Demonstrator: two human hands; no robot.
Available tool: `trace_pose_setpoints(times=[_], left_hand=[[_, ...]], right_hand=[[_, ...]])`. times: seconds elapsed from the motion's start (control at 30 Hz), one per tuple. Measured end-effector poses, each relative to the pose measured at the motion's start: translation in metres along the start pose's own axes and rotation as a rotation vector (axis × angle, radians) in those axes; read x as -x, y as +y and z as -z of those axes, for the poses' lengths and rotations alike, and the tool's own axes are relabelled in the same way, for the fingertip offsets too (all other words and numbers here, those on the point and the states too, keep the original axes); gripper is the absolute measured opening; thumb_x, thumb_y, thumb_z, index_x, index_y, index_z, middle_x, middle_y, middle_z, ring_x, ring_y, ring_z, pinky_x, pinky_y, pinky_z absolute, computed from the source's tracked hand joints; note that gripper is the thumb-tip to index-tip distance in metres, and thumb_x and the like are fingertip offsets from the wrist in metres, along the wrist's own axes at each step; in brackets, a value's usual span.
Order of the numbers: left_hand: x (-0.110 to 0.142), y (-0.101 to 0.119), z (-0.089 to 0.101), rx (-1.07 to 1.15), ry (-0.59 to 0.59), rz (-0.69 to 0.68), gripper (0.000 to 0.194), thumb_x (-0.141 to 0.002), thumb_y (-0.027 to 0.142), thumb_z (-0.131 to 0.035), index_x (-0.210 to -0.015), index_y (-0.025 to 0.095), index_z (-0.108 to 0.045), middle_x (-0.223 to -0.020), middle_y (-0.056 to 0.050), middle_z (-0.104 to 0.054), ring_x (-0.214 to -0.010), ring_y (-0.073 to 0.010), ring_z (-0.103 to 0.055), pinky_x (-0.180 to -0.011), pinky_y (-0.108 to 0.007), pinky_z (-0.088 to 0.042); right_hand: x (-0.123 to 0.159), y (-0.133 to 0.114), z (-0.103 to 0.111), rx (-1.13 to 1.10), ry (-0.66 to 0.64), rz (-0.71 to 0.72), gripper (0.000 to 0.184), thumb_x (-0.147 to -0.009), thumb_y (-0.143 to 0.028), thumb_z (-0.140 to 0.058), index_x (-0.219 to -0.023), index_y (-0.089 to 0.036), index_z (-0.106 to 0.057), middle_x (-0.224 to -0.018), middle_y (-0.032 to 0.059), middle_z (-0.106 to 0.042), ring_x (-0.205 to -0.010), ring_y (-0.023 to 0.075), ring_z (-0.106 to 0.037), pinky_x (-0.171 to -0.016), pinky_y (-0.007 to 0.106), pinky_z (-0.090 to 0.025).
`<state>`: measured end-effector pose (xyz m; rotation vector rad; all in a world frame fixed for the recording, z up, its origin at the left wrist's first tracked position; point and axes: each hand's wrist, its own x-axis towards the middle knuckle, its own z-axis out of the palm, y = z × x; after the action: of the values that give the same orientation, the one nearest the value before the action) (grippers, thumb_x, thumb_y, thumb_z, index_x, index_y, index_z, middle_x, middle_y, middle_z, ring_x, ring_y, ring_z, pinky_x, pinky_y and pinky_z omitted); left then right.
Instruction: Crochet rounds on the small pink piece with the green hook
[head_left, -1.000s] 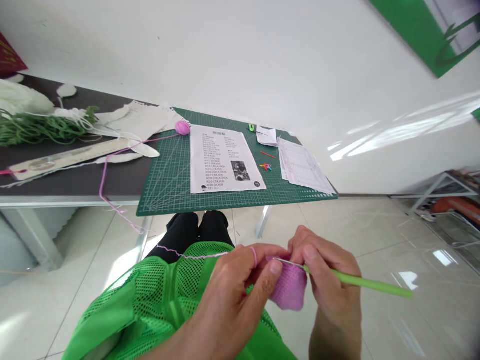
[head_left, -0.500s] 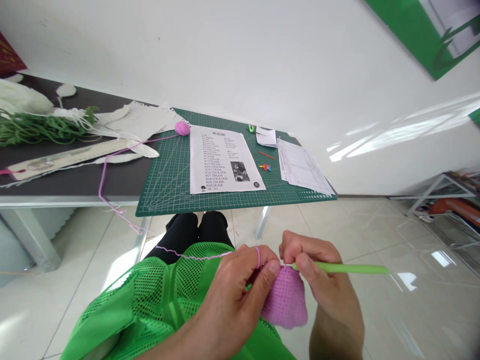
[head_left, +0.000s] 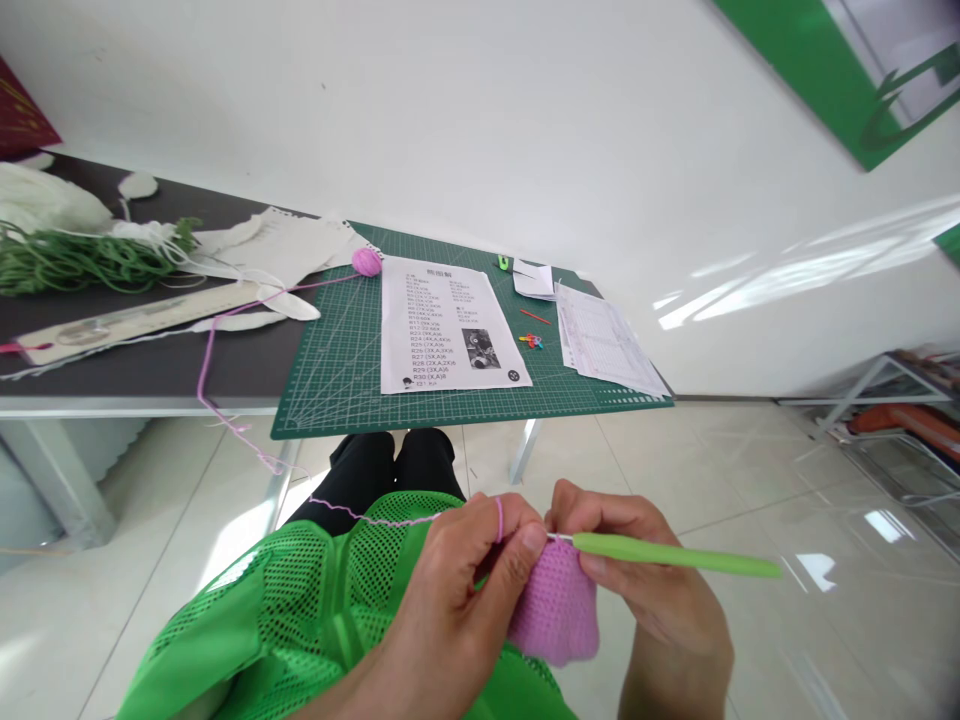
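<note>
Above my lap, my left hand (head_left: 480,580) pinches the top edge of a pink crochet piece (head_left: 559,610), which hangs below the fingers. Pink yarn (head_left: 375,520) loops round the left forefinger and trails back to a small pink yarn ball (head_left: 367,262) on the mat. My right hand (head_left: 637,545) is closed round a crochet hook (head_left: 679,553) with a green handle, pointing left. Its metal shaft meets the piece's upper edge beside my left thumb; the hook's tip is hidden there.
A green cutting mat (head_left: 337,380) carries a printed pattern sheet (head_left: 450,330), more papers (head_left: 607,340), colourful stitch markers (head_left: 531,341) and a red needle-like stick (head_left: 535,316). Green yarn (head_left: 90,255), white pieces and a ruler (head_left: 135,318) lie on the dark table at left.
The crochet piece has swung lower and left between my hands. My right hand has moved left with the hook, whose handle now lies in front of the fingers.
</note>
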<state>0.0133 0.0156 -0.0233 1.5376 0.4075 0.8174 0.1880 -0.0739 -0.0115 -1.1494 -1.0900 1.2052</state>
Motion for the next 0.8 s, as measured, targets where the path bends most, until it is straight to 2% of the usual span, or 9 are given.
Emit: trace_pose_setpoints(times=[0.27,0.5,0.8], left_hand=[[-0.0014,0.0011,0.0024,0.05,-0.004,0.042,0.041,-0.11,0.036,-0.047,-0.072,0.022,-0.051,-0.063,0.005,-0.043,-0.056,-0.0127,-0.039,-0.052,-0.027,-0.03],[-0.0009,0.0007,0.0053,0.055,0.005,0.085,0.041,-0.109,0.037,-0.048,-0.071,0.022,-0.05,-0.063,0.004,-0.043,-0.058,-0.0139,-0.04,-0.054,-0.028,-0.031],[-0.0002,-0.0004,0.0084,0.028,0.019,0.045,0.038,-0.11,0.032,-0.047,-0.073,0.022,-0.051,-0.065,0.005,-0.045,-0.06,-0.0138,-0.042,-0.056,-0.027,-0.034]], right_hand=[[-0.0039,0.0079,-0.0016,-0.041,0.009,0.062,0.016,-0.092,-0.039,-0.074,-0.087,-0.024,-0.074,-0.078,0.0013,-0.054,-0.075,0.017,-0.05,-0.067,0.032,-0.035],[-0.0057,0.0075,-0.0052,-0.053,0.029,0.076,0.018,-0.091,-0.041,-0.073,-0.085,-0.024,-0.073,-0.078,0.002,-0.053,-0.072,0.0172,-0.048,-0.066,0.032,-0.035],[-0.0088,0.0068,-0.0028,-0.084,-0.013,0.085,0.015,-0.093,-0.038,-0.071,-0.087,-0.025,-0.073,-0.077,0.0011,-0.052,-0.071,0.0158,-0.046,-0.064,0.031,-0.034]])
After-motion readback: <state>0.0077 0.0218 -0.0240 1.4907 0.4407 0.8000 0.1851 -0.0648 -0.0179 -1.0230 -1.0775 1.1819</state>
